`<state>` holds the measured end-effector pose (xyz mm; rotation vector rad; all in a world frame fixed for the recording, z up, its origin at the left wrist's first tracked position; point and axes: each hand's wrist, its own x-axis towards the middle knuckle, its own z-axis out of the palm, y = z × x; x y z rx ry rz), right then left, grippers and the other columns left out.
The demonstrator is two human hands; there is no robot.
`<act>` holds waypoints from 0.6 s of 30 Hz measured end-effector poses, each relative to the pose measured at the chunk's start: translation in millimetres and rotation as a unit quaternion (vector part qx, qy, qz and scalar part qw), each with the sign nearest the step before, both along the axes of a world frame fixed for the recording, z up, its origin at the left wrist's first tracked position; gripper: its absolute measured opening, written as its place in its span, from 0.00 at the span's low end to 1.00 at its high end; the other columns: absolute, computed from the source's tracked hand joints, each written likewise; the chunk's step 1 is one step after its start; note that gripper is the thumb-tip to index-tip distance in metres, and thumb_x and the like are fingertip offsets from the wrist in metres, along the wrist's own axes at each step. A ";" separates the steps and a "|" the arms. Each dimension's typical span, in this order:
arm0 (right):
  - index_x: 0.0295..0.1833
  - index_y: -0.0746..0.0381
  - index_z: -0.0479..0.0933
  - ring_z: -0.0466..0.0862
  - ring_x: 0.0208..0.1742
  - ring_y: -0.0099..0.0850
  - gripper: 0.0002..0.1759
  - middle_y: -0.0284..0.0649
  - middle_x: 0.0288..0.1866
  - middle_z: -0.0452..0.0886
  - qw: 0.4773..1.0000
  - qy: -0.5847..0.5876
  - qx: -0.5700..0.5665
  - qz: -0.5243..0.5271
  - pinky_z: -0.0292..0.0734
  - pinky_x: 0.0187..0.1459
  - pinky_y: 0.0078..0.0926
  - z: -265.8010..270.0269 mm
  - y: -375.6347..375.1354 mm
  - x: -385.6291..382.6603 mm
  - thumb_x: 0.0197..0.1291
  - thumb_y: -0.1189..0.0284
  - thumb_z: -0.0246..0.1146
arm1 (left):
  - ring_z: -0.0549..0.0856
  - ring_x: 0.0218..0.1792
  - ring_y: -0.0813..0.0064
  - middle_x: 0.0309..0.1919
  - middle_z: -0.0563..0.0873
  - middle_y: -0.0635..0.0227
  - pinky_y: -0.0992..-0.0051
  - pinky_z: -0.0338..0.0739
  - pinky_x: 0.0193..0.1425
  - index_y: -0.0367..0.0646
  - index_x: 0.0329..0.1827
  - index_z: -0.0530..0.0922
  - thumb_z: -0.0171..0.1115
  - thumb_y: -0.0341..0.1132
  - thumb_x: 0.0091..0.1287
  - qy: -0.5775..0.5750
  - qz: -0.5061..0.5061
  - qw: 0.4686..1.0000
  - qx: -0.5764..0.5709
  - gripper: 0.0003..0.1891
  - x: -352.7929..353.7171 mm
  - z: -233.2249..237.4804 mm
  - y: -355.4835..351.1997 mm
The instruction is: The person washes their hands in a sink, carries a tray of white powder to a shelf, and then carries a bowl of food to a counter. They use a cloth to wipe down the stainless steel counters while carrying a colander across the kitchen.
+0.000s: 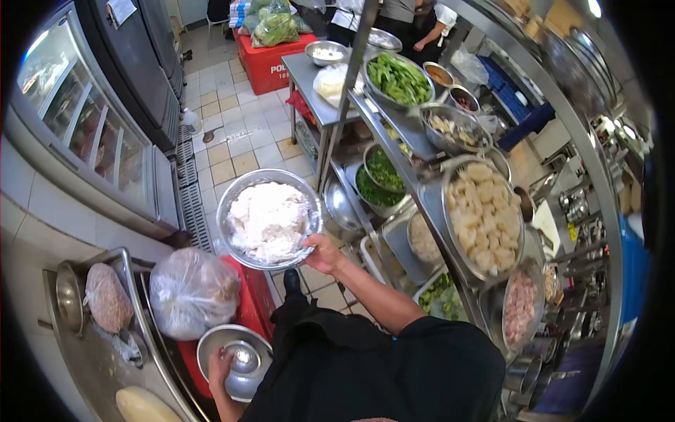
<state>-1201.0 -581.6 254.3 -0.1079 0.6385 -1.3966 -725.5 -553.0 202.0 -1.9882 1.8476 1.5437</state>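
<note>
My right hand grips the right rim of a steel bowl. The bowl is heaped with white, flour-coated pieces of food, whose kind does not show. It is held out ahead of me above the tiled floor. Low on the left, my left hand is at the left side of a second steel bowl, fingers bent over its rim. That bowl shows a shiny bare inside. Just beyond it sits a clear plastic bag with pale contents, on a red box.
A steel shelf rack on the right holds a tray of pale chunks, a bowl of leafy greens and a container of pink meat. Left are a glass-door fridge and a steel sink. People stand at the back.
</note>
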 end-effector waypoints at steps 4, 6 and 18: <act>0.64 0.67 0.63 0.78 0.56 0.38 0.32 0.46 0.57 0.76 0.997 0.048 0.016 -0.050 0.73 0.58 0.43 0.7 -63.8 -64.9 0.52 0.69 0.56 | 0.85 0.37 0.64 0.40 0.84 0.48 0.70 0.77 0.45 0.28 0.55 0.73 0.64 0.33 0.56 0.002 0.039 0.996 0.079 0.25 -24.0 -31.4 -86.3; 0.65 0.66 0.62 0.77 0.57 0.39 0.33 0.46 0.59 0.75 0.996 0.053 0.019 -0.063 0.73 0.58 0.44 5.6 -97.6 -87.8 0.51 0.69 0.56 | 0.84 0.42 0.57 0.42 0.84 0.47 0.65 0.77 0.47 0.30 0.55 0.74 0.65 0.35 0.55 -0.031 -0.065 0.997 -0.017 0.25 -42.5 -42.0 -152.1; 0.65 0.65 0.63 0.78 0.56 0.42 0.35 0.47 0.59 0.75 0.986 0.044 0.028 -0.156 0.71 0.58 0.50 6.9 -331.9 -214.4 0.49 0.68 0.57 | 0.85 0.42 0.68 0.43 0.83 0.52 0.72 0.79 0.43 0.33 0.55 0.75 0.61 0.33 0.60 0.194 -0.066 0.975 -0.084 0.20 -320.2 -15.5 -571.0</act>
